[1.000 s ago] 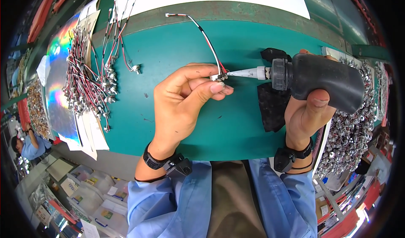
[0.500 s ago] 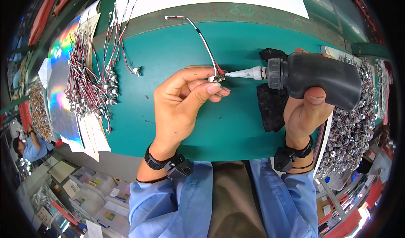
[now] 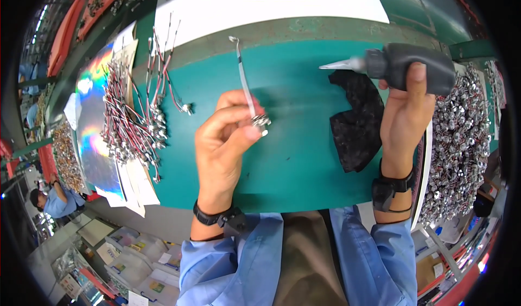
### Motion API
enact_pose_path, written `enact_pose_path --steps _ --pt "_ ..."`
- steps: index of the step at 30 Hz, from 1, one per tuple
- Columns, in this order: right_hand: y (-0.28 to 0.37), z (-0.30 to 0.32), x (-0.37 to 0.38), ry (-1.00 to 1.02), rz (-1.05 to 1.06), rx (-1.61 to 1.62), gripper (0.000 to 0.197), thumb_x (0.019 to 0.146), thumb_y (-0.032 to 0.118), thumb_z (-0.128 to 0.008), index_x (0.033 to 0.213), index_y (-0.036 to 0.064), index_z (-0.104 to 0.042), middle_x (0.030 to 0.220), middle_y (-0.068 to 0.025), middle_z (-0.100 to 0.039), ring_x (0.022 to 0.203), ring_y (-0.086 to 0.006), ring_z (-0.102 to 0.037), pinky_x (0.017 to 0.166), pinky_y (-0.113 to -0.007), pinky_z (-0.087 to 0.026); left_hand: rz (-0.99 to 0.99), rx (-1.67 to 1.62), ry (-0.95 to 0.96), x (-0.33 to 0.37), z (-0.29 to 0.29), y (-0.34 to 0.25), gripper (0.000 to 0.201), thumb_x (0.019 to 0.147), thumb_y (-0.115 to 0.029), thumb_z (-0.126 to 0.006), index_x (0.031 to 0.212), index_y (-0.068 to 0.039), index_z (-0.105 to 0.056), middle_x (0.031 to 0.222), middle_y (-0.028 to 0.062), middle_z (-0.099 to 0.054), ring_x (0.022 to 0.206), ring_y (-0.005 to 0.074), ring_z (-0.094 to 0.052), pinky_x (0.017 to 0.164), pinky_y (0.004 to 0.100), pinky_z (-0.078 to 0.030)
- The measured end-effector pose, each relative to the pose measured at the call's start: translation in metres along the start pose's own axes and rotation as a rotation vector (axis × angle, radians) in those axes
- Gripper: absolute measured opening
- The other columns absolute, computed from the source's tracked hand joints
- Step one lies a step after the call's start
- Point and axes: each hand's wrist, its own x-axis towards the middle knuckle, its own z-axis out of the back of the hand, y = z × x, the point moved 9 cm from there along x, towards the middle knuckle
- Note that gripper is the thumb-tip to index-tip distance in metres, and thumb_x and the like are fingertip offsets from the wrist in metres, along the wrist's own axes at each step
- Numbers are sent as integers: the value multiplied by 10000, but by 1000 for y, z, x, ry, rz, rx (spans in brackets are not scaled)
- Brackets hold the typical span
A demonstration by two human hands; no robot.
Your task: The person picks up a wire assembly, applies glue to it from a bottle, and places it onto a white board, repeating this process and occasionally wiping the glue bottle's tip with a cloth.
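Observation:
Between the thumb and fingers of my left hand (image 3: 223, 137) is a small metal part with a wire lead (image 3: 247, 91), its wires standing up toward the far side. The metal end is blurred by motion. My right hand (image 3: 406, 113) is wrapped round a black squeeze bottle (image 3: 415, 70) lying on its side, thumb on top. The bottle's pale pointed nozzle (image 3: 341, 65) points left, well apart from the wired part. A crumpled black cloth (image 3: 355, 124) lies on the green mat (image 3: 293, 170) below the nozzle.
At the left, a heap of similar wired parts (image 3: 130, 116) lies on shiny iridescent sheets (image 3: 92, 127) and paper. One wired part (image 3: 185, 108) sits apart on the mat. A tray of many metal parts (image 3: 456, 148) stands at the right. Further left, a person in blue (image 3: 57, 197) works.
The bottle's nozzle has come away from the metal part, and my right hand has moved right and up with the bottle. My left hand has turned the part and shifted it slightly left and down.

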Motion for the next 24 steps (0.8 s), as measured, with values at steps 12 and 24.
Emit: enact_pose_path --steps 12,24 --pt "14 56 50 -198 -105 333 262 871 283 -435 1005 64 -491 919 -55 -563 752 -111 -499 561 -231 -363 -342 824 -109 214 -32 -131 265 717 -236 -613 906 -52 -630 792 -2 -590 658 59 -447 573 223 -342" --pt "-17 73 78 -226 -154 316 299 871 303 -425 1029 56 -486 959 -92 -563 764 -134 -535 560 -234 -383 -147 1532 -107 354 -43 44 241 666 -335 -615 834 -169 -658 830 60 -621 764 259 -581 700 332 -444"
